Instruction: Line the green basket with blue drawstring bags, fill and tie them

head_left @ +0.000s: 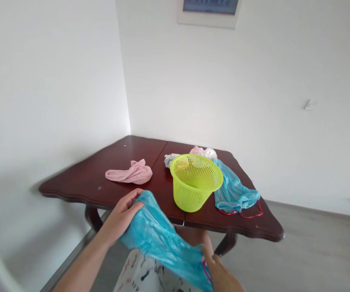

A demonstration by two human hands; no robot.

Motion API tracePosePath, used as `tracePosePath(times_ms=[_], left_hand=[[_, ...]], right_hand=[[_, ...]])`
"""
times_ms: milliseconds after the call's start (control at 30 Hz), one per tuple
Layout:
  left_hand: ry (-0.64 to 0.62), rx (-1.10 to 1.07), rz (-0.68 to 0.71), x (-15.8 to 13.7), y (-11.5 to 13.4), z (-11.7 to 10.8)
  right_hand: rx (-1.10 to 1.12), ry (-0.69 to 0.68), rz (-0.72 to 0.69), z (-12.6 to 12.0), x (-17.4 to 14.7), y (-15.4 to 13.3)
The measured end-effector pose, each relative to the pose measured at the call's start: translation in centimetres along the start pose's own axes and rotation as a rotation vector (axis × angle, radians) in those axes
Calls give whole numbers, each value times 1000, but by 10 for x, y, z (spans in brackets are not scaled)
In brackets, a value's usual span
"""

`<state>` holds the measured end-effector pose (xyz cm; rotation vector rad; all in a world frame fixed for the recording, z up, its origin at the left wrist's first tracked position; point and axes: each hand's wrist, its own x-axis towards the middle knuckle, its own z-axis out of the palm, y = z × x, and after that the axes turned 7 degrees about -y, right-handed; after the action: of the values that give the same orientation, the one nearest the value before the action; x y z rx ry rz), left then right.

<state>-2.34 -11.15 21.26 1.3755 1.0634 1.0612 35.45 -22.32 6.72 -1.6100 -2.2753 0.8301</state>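
A blue plastic bag (165,233) with a red drawstring is stretched between my two hands, in front of the table's near edge. My left hand (129,211) grips one end of it, thumb on top. At the drawstring end, my right hand (213,263) is closed on the bag, its fingers partly hidden. Just beyond stands a lime-green perforated plastic basket (190,196), upright. A second blue bag (231,188) with a red drawstring lies crumpled to the basket's right.
The dark wooden table (90,170) has a wavy edge. A bunched pink cloth (132,173) lies on its left part. Behind the basket are a greyish crumpled bag (169,159) and pale plastic bags (203,152). White walls border the table's far and left sides.
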Motion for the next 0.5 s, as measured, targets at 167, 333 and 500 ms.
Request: tracePosePath(times_ms=[167,333,500], left_hand=[[-230,-115,67,-23,28,43],[-619,-64,215,-55,58,88],[-413,-68,239,-100,40,49]], right_hand=[[-124,475,-30,-29,-27,-40],[-289,574,-133,16,8,-108],[-139,330,-136,41,30,-104]])
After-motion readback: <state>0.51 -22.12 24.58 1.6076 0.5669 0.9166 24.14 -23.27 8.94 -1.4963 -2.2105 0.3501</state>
